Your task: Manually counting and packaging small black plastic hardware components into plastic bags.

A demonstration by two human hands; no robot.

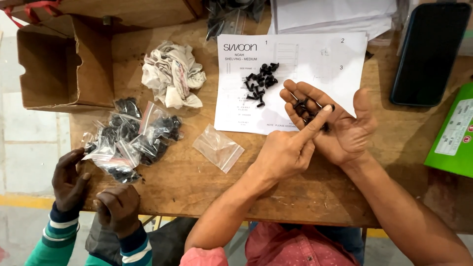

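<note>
- Brown cardboard box (49,64) lies open on its side at the far left of the wooden tabletop (197,182), well left of the white instruction sheet (315,59), my landmark.
- Another person's two hands (93,192) in striped green sleeves rest at the tabletop's near edge, left of the sheet, one touching a heap of clear bags of black screws (130,140).
- Crumpled white cloth (172,74) sits just left of the sheet; an empty clear bag (218,147) lies just below the sheet's lower left corner.
- A small pile of loose black screws (260,81) lies on the sheet, left of its middle.
- My left hand (283,152) is below the sheet, its grip curled together except the forefinger, which points out and touches the screws in my other palm.
- My right hand (340,123) lies palm up over the sheet's lower right part, its grip spread apart and flat, cradling a few black screws in my palm (308,111).
- A dark phone (428,54) lies right of the sheet, and a green box (456,133) is at the far right.
</note>
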